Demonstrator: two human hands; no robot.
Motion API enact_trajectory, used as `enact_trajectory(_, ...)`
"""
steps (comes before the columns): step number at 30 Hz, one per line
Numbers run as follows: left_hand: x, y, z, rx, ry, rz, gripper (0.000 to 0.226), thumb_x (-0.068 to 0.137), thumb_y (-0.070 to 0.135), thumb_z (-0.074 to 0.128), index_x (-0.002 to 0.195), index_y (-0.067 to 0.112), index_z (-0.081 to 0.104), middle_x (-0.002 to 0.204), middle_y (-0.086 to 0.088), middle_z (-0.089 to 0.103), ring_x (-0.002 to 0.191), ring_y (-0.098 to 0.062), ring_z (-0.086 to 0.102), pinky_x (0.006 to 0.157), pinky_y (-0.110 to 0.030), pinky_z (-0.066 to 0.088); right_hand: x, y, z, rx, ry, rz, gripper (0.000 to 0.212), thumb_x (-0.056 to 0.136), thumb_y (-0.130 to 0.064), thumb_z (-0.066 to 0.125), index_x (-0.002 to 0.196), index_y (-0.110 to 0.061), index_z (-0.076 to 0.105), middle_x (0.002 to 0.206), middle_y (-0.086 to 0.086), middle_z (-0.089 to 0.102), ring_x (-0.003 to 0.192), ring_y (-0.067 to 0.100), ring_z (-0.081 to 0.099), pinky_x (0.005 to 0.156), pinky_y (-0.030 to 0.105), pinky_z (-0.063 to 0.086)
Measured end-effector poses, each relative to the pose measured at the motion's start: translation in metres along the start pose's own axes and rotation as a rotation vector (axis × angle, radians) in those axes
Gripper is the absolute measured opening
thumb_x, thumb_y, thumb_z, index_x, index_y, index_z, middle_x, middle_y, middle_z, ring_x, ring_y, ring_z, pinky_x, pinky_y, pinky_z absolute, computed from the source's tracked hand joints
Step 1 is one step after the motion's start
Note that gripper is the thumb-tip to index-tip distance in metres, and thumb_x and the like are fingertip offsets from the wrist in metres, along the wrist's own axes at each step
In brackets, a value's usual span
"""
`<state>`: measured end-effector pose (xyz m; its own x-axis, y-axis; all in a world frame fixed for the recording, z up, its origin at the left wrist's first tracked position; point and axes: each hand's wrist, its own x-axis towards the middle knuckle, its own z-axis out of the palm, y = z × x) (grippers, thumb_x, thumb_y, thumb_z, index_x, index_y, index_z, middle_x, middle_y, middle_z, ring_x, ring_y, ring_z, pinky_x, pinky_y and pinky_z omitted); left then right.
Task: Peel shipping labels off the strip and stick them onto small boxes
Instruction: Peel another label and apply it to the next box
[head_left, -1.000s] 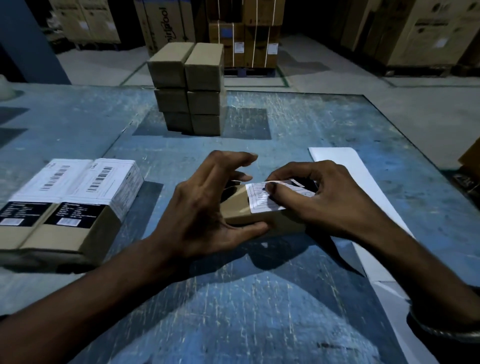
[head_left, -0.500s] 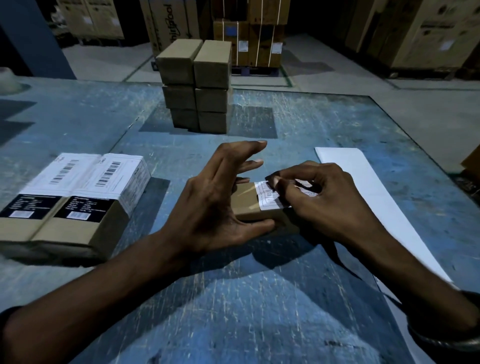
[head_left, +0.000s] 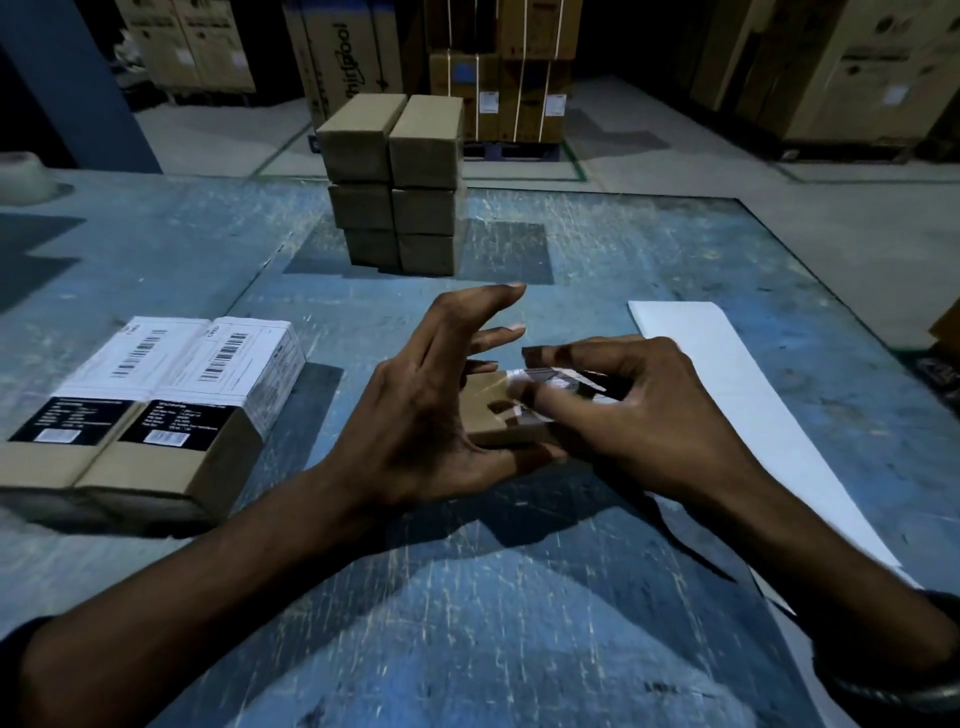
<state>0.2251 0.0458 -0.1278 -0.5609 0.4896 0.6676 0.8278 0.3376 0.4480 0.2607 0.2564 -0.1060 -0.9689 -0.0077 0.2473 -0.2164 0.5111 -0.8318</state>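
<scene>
A small brown box (head_left: 485, 413) lies on the blue table (head_left: 467, 597) in front of me. My left hand (head_left: 431, 405) holds it: the thumb lies against its near side and the lower fingers reach its far edge, while the index and middle fingers stick up straight. A white shipping label (head_left: 569, 383) lies on the box top. My right hand (head_left: 649, 415) arches over the label, its blurred thumb pressing on it and hiding most of it. The white label strip (head_left: 727, 400) runs along the table just right of my right hand.
Two labelled boxes (head_left: 171, 374) stand side by side at the left. A stack of several plain brown boxes (head_left: 395, 182) stands at the table's far middle. Large cartons (head_left: 857, 67) line the floor behind. The table's right edge runs past the strip.
My right thumb and index finger have stopped pinching the label's left edge; the thumb now slides over the label. My left index and middle fingers have lifted and straightened.
</scene>
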Motion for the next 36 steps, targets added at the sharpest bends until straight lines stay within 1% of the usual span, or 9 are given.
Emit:
enact_trajectory(4,0.0,-0.001,-0.002,-0.003,-0.009,-0.004,0.114,0.073,0.046,0.098,0.158,0.008,0.032,0.159,-0.011,0.043,0.139,-0.012,0.059,0.104,-0.036,0.059,0.009,0.011,-0.002,0.127,0.136,0.08,0.016,0.097,-0.026,0.077,0.11,-0.028,0.086,0.106,-0.018,0.082,0.104,-0.002,0.075,0.103,0.031,0.057)
enact_trajectory(7,0.0,-0.002,-0.002,-0.006,-0.016,0.003,0.117,0.073,0.05,0.097,0.159,0.013,0.028,0.159,-0.01,0.043,0.14,-0.011,0.059,0.106,-0.034,0.058,0.01,0.012,-0.003,0.126,0.06,0.107,0.018,0.097,-0.022,0.077,0.113,-0.027,0.084,0.102,-0.014,0.083,0.099,-0.001,0.075,0.095,0.024,0.055)
enact_trajectory(18,-0.001,-0.005,0.0,-0.022,-0.027,-0.016,0.115,0.074,0.052,0.093,0.16,0.015,0.026,0.161,-0.009,0.042,0.141,-0.011,0.057,0.107,-0.033,0.057,0.002,0.002,-0.005,-0.033,-0.049,0.09,0.061,0.077,-0.056,0.088,0.134,-0.048,0.068,0.132,-0.025,0.068,0.124,-0.001,0.059,0.095,0.017,0.047)
enact_trajectory(21,0.0,-0.005,-0.003,0.04,-0.078,-0.024,0.105,0.08,0.053,0.088,0.16,0.013,0.033,0.158,-0.004,0.05,0.135,-0.011,0.062,0.104,-0.036,0.059,0.001,0.001,-0.009,0.023,-0.099,0.096,0.079,0.063,-0.067,0.089,0.136,-0.048,0.066,0.137,-0.024,0.065,0.127,-0.004,0.057,0.101,0.025,0.05)
enact_trajectory(24,-0.001,-0.005,-0.003,0.25,-0.138,0.106,0.068,0.093,0.049,0.076,0.149,0.015,0.059,0.151,-0.001,0.061,0.124,-0.014,0.069,0.091,-0.041,0.064,0.005,-0.006,-0.021,0.225,-0.133,0.124,0.064,0.071,-0.056,0.087,0.131,-0.043,0.071,0.132,-0.023,0.07,0.126,-0.01,0.06,0.093,0.028,0.054)
enact_trajectory(28,-0.002,-0.005,-0.001,0.32,-0.173,0.209,0.051,0.101,0.043,0.073,0.144,0.017,0.067,0.15,0.001,0.063,0.139,-0.01,0.059,0.109,-0.034,0.055,0.014,-0.007,-0.036,0.227,0.01,0.064,0.032,0.099,-0.019,0.075,0.128,-0.034,0.075,0.128,-0.02,0.075,0.119,-0.004,0.067,0.103,0.039,0.058)
enact_trajectory(31,-0.004,-0.009,0.003,0.281,-0.127,0.204,0.048,0.099,0.038,0.078,0.138,0.012,0.071,0.145,-0.003,0.066,0.136,-0.011,0.062,0.114,-0.035,0.051,0.014,-0.004,-0.038,-0.012,0.017,-0.038,0.037,0.108,-0.021,0.061,0.138,-0.042,0.069,0.144,-0.022,0.065,0.123,-0.003,0.06,0.105,0.031,0.049)
enact_trajectory(34,-0.011,-0.017,0.012,0.253,-0.029,0.234,0.039,0.096,0.03,0.083,0.129,0.01,0.076,0.139,-0.003,0.07,0.131,-0.009,0.066,0.114,-0.035,0.051,0.005,-0.001,-0.043,-0.291,-0.294,-0.134,0.049,0.115,-0.037,0.044,0.163,-0.042,0.039,0.17,-0.028,0.029,0.151,-0.017,0.024,0.128,0.022,0.022)
enact_trajectory(36,-0.014,-0.025,0.02,0.232,0.012,0.271,0.035,0.098,0.029,0.081,0.13,0.015,0.076,0.141,0.002,0.067,0.133,-0.006,0.063,0.114,-0.035,0.051,0.002,0.004,-0.046,-0.472,-0.466,-0.196,0.058,0.112,-0.05,0.032,0.169,-0.042,0.021,0.173,-0.033,0.008,0.152,-0.023,0.0,0.125,0.01,-0.002)
